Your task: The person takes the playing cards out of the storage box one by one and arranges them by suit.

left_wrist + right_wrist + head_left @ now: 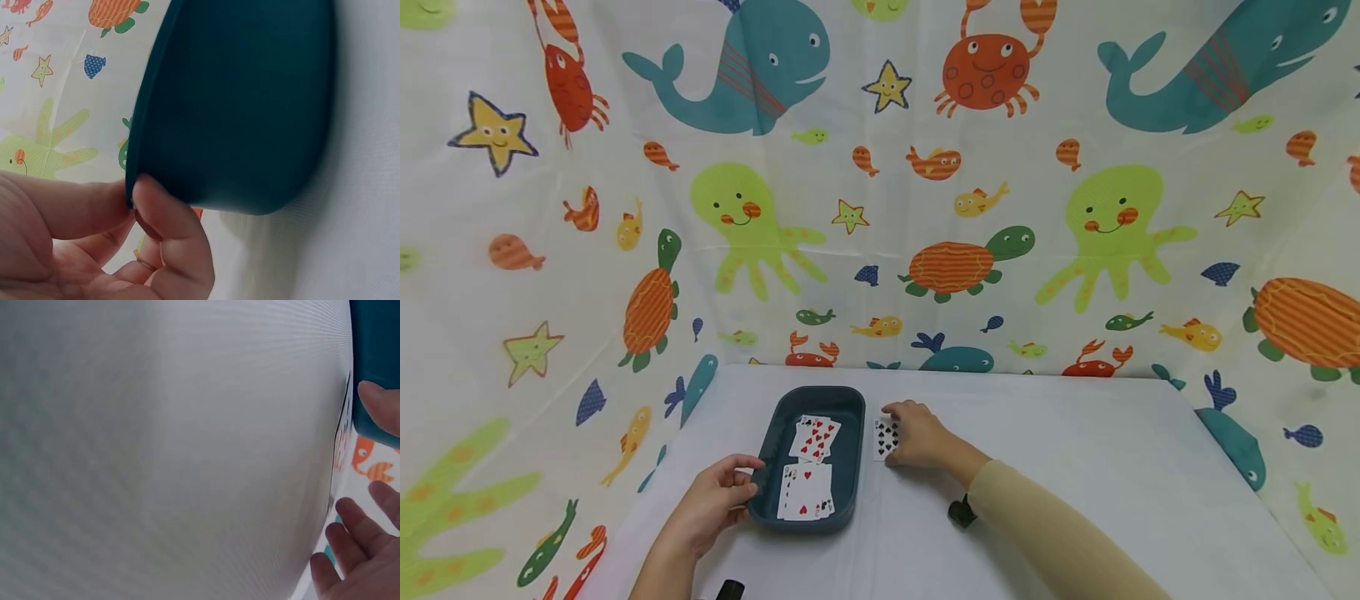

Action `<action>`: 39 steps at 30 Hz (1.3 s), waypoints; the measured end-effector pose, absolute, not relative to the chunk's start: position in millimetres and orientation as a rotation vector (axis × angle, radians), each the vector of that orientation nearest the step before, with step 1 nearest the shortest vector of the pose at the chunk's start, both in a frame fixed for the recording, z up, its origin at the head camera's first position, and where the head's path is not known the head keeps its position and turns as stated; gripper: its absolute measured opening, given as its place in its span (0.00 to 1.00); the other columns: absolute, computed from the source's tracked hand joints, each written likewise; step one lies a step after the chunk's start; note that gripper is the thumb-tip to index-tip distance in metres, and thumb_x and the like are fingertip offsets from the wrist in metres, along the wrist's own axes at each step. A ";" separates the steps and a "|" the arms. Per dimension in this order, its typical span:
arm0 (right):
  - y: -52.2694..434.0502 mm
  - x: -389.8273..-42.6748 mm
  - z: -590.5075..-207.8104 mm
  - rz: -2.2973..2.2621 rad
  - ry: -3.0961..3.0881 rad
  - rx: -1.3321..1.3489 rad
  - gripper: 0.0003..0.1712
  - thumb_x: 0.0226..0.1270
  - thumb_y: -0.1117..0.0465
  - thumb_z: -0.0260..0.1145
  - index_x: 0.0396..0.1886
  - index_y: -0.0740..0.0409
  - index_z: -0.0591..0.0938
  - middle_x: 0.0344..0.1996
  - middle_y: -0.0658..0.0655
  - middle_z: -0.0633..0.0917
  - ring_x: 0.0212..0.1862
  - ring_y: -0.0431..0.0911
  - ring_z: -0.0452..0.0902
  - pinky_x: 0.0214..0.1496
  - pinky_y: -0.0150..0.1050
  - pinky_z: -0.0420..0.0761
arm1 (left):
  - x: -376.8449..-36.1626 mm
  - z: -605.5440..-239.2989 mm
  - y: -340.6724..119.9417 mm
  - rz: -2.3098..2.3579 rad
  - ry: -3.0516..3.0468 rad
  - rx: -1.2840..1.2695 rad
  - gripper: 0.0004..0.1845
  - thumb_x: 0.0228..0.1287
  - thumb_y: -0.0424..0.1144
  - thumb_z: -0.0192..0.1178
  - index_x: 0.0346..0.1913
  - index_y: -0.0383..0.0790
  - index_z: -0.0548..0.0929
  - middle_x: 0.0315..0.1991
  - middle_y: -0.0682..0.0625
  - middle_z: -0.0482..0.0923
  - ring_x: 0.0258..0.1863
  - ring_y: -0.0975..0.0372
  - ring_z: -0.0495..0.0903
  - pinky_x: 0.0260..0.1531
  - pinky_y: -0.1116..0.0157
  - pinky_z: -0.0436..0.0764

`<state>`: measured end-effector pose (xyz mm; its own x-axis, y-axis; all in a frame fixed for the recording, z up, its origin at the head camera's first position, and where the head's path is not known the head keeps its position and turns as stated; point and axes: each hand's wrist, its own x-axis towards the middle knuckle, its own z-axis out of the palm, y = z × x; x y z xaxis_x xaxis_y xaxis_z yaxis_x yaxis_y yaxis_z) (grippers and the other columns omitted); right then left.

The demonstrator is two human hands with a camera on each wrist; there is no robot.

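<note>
A dark teal tray [847, 500] stands on the white table with playing cards in it. One fanned group of cards [815, 437] lies towards its far end, another group [806, 492] near its front; red hearts show on top of both. My left hand [718, 497] pinches the tray's left rim between thumb and fingers. To the right of the tray lies a card with black spades [884, 439], partly covered by my right hand [919, 437]. Thumb and fingers are spread around that card, and in the right wrist view the fingers [353, 515] stand apart from the thumb.
A white cloth covers the table [1075, 483]. Behind and beside it hangs a curtain [880, 250] printed with sea animals. A small black object [962, 512] is at the right wrist, and another dark piece [731, 590] shows near the left forearm.
</note>
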<state>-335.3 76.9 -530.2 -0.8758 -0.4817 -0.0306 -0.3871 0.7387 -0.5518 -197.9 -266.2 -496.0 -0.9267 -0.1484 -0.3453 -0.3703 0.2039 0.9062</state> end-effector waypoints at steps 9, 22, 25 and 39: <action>78.5 -337.7 -524.6 -0.878 2.740 -0.661 0.53 0.54 0.49 0.86 0.79 0.48 0.72 0.74 0.56 0.76 0.74 0.53 0.71 0.79 0.57 0.72 | -201.6 -493.1 -265.0 1.794 2.290 -0.519 0.22 0.75 0.26 0.59 0.69 0.34 0.77 0.39 0.46 0.76 0.38 0.53 0.78 0.36 0.62 0.84; 66.8 -336.5 -496.9 -0.984 2.731 -0.679 0.54 0.55 0.50 0.85 0.81 0.46 0.69 0.79 0.56 0.71 0.79 0.56 0.66 0.79 0.60 0.73 | -206.3 -487.0 -263.2 1.779 2.285 -0.518 0.22 0.75 0.26 0.59 0.69 0.34 0.77 0.38 0.46 0.77 0.37 0.53 0.78 0.36 0.62 0.84; 59.8 -333.1 -490.3 -1.002 2.723 -0.688 0.54 0.56 0.51 0.85 0.81 0.45 0.69 0.79 0.56 0.70 0.79 0.56 0.65 0.78 0.60 0.73 | -207.3 -485.5 -262.6 1.778 2.283 -0.522 0.22 0.75 0.25 0.59 0.69 0.33 0.77 0.38 0.46 0.77 0.36 0.53 0.78 0.35 0.62 0.84; 25.5 -316.4 -474.8 -0.947 2.768 -0.818 0.55 0.59 0.48 0.83 0.83 0.45 0.65 0.82 0.56 0.67 0.83 0.55 0.59 0.81 0.61 0.70 | -205.6 -485.0 -262.4 1.786 2.290 -0.503 0.22 0.74 0.25 0.59 0.68 0.33 0.77 0.37 0.46 0.76 0.34 0.53 0.77 0.33 0.63 0.84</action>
